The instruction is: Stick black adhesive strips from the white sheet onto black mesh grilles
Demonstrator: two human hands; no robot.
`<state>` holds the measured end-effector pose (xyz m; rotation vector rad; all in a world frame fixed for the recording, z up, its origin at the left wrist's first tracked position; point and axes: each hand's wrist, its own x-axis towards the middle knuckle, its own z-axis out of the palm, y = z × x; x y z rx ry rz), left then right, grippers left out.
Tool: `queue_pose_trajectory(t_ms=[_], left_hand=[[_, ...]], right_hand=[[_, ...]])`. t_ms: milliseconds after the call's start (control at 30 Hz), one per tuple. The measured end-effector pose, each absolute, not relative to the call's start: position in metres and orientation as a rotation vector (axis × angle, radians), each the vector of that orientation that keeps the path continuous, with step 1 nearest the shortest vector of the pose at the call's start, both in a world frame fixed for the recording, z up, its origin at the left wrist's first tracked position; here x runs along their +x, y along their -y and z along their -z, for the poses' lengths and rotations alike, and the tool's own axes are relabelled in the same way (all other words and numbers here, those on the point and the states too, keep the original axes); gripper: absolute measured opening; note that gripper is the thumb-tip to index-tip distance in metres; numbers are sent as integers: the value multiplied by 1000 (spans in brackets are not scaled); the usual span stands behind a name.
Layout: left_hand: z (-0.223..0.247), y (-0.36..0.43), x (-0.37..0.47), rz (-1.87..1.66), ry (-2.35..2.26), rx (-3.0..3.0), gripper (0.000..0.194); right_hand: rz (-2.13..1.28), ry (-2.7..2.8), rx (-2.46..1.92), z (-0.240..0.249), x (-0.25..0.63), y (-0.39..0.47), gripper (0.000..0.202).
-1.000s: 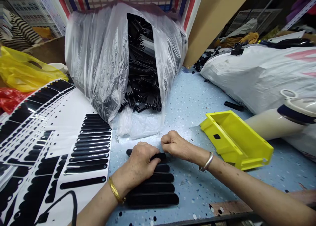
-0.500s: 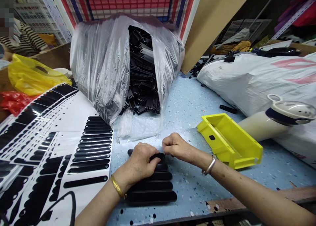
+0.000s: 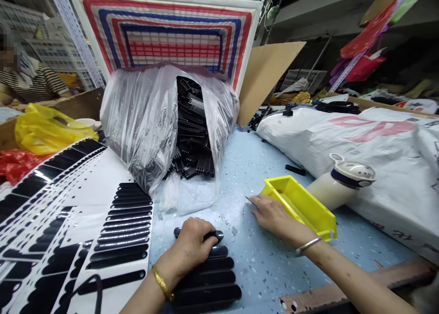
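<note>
Several long black rounded strips lie side by side on the speckled blue table. My left hand is over the far end of the row, its fingers closed around one black piece. To the right, my right hand is beside a yellow bin, thumb and fingers pinched on a small thin dark piece. A sheet of glossy black strip stickers lies left of my left hand.
Behind my hands stands a clear plastic bag full of black comb-like parts. A white bottle and a large white sack are at the right. A person in a striped top is at the far left.
My right hand has moved away from my left hand to the right, toward the yellow bin, with a thin dark piece showing at its fingertips. The view has tilted up.
</note>
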<state>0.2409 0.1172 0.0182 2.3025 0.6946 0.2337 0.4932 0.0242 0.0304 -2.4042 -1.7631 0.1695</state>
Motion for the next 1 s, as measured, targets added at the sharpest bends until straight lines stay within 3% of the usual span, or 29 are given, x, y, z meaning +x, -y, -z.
queue_pose_trajectory(t_ms=[100,300,433,533,667,767,867,1000], left_hand=[[-19,-117,240,-226,-680,2310,18],[-21,-117,239,-236,-689,2332,18],[-20,-117,241,-235,-687,2353,18],[-18,-118,241,-260,-706,2310,17],[-24,-130,226,-478,-692,2184,45],[-36,-148,203,-671,-841,2203,37],[-44,-159,181,-639,-1114,2335,25],[-33,-156,173,-460,-1120,2145,33]], right_hand=[[-140,1743,-2324,-40,470,-20,21],[-827,1436,-1957,-42,406,-24,22],[-1032,1130,-1843,-28,391,-35,21],[-1086,1058,-1822,-20,391,-40,22],[-1110,1012,-1814,-19,392,-42,24],[-1115,1006,-1809,-21,391,-41,26],[-1119,1011,-1799,-22,390,-42,26],[-1092,1001,-1807,-20,391,-44,24]])
